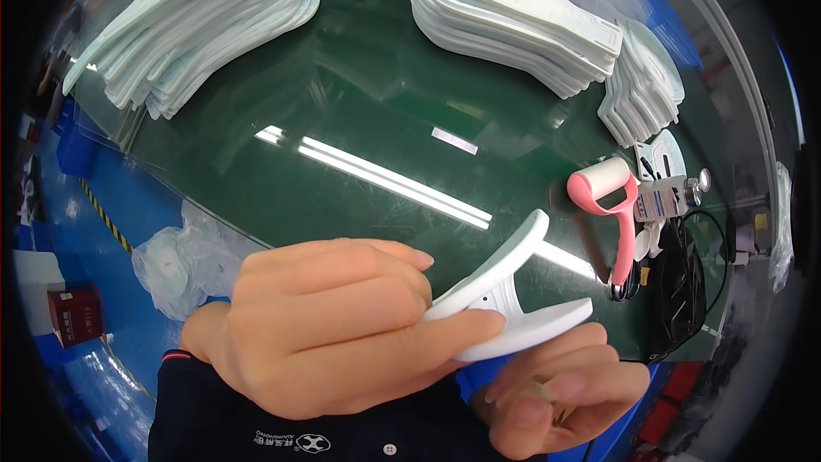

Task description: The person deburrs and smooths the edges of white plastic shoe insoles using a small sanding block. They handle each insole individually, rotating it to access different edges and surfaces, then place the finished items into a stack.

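The white insole (513, 291) was held in the air just above the near edge of the desk (359, 111), close to the person's chest, bent so that its two ends flared apart like an open clip. The left hand (333, 325) was clamped on it, thumb pressed along the lower flap and the fingers curled over the fold. The right hand (556, 385) sat beneath, its fingers closed up against the underside of the lower flap; whether it also pinched something small there could not be told, since that part was blurred.

Bent this hard, the piece might have creased or sprung out of the grip if the thumb had slackened, and it could then have dropped past the desk edge to the blue floor (94, 231).

Farther out, a pink-handled lint roller (611, 197) lay on the glossy green desk beside a small metal device (671, 197) and a black bag (680, 291); a careless sweep of the right arm could have knocked them. Three fanned stacks of white insoles stood beyond: the left stack (205, 26), the middle stack (513, 21) and the right stack (646, 85), each liable to slide if bumped.
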`<control>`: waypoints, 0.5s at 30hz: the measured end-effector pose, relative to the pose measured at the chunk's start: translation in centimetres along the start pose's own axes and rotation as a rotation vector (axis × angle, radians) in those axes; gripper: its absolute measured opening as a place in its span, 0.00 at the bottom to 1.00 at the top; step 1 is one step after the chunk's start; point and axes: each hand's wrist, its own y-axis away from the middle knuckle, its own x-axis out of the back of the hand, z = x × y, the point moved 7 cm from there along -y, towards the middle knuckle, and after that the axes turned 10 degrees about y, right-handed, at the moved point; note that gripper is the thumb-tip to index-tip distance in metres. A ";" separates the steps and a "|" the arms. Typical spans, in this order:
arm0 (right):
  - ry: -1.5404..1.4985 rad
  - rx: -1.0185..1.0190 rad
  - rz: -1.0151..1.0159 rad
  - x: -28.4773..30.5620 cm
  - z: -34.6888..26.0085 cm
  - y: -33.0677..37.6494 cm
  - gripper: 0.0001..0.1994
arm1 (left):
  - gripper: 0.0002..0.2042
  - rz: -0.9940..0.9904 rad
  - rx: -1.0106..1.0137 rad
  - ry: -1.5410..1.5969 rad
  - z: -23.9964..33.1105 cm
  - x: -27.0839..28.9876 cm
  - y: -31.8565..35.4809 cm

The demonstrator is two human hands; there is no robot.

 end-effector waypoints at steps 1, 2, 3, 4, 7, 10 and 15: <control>-0.056 0.042 -0.032 -0.2 0.4 0.1 0.11 | 0.15 0.001 0.014 0.002 0.1 0.1 0.2; -0.112 0.083 -0.063 -0.2 1.1 0.3 0.11 | 0.15 0.002 0.029 0.005 0.1 0.1 0.3; -0.159 0.073 -0.055 -0.4 1.3 0.4 0.11 | 0.15 0.010 0.032 -0.001 0.2 0.3 0.4; -0.188 0.063 -0.040 -0.5 1.3 0.3 0.11 | 0.15 0.014 0.026 0.007 0.2 0.3 0.4; -0.210 0.061 -0.047 -0.6 0.9 -0.1 0.11 | 0.15 0.023 -0.013 0.010 0.4 0.3 0.4; -0.229 0.074 -0.074 -1.1 0.6 -0.5 0.11 | 0.14 0.039 -0.026 0.006 0.5 0.2 0.3; -0.183 -0.034 -0.014 -1.3 1.1 0.0 0.13 | 0.13 0.064 0.005 -0.004 0.5 0.4 0.7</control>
